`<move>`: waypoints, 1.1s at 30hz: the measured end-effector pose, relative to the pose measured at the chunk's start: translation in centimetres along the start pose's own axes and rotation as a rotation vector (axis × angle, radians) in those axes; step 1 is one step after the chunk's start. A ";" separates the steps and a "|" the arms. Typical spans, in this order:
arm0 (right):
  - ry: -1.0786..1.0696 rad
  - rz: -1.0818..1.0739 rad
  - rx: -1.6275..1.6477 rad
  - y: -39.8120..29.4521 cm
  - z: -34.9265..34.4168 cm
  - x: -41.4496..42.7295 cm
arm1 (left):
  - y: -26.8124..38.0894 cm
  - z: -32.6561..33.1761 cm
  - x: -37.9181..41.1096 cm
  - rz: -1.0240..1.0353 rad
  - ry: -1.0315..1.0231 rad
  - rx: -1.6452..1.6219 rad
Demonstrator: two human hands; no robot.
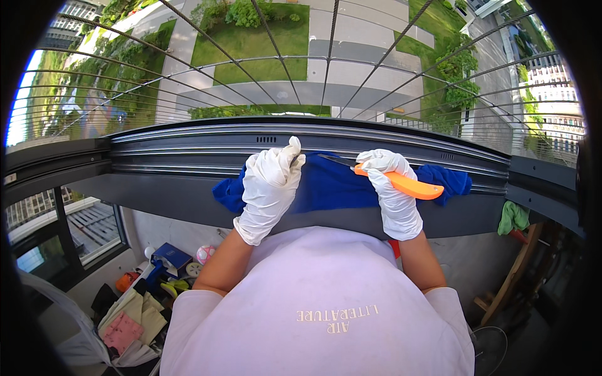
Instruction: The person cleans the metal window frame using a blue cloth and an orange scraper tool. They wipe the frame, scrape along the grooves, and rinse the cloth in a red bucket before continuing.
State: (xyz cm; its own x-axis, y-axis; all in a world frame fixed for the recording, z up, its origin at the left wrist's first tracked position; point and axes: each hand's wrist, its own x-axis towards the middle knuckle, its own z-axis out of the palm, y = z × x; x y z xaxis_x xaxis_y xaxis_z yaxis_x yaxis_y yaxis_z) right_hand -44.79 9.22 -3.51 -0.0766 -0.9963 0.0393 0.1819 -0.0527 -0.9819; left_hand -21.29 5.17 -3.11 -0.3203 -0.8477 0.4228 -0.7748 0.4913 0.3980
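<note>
My right hand (392,188), in a white glove, grips the orange handle of a knife (404,183). The knife's pointed dark blade extends left over a blue cloth (324,188). Facing the blade tip, my white-gloved left hand (273,188) is closed, its thumb side raised, around a small dark thing (296,159) mostly hidden by the fingers. Both hands are above the dark metal window sill (178,192). The cloth lies across the sill and partly over the metal sliding tracks (188,145).
Beyond the tracks, wire cables (332,42) span the opening high above lawns and paving. A green cloth (513,217) hangs at the right end. Below on the left are a blue box (171,258) and piled fabrics (131,315). A wooden frame (512,275) stands at lower right.
</note>
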 end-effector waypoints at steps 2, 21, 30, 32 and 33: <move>0.099 0.022 0.127 -1.0 -3.0 -0.4 | 0.8 -0.5 -0.2 0.049 -0.003 -0.037; -0.001 -0.092 -0.079 -1.2 -5.7 -1.0 | 1.7 -0.8 -0.2 0.178 -0.124 -0.032; 0.313 0.029 -0.033 -5.6 -15.2 -2.5 | 6.5 1.3 0.3 0.413 -0.256 -0.109; 0.227 -0.014 0.007 -3.9 -12.6 -1.9 | 5.4 1.4 -0.2 0.348 -0.244 -0.108; 0.187 -0.013 -0.052 -3.2 -10.9 -1.6 | 4.5 1.2 -0.6 0.317 -0.244 -0.096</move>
State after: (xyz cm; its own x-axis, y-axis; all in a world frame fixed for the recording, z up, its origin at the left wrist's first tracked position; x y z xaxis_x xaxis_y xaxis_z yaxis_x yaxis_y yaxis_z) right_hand -55.98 11.77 -2.47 -0.2601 -0.9653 0.0219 0.1294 -0.0573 -0.9899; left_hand -25.24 7.63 -2.55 -0.6636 -0.6685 0.3358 -0.5666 0.7422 0.3579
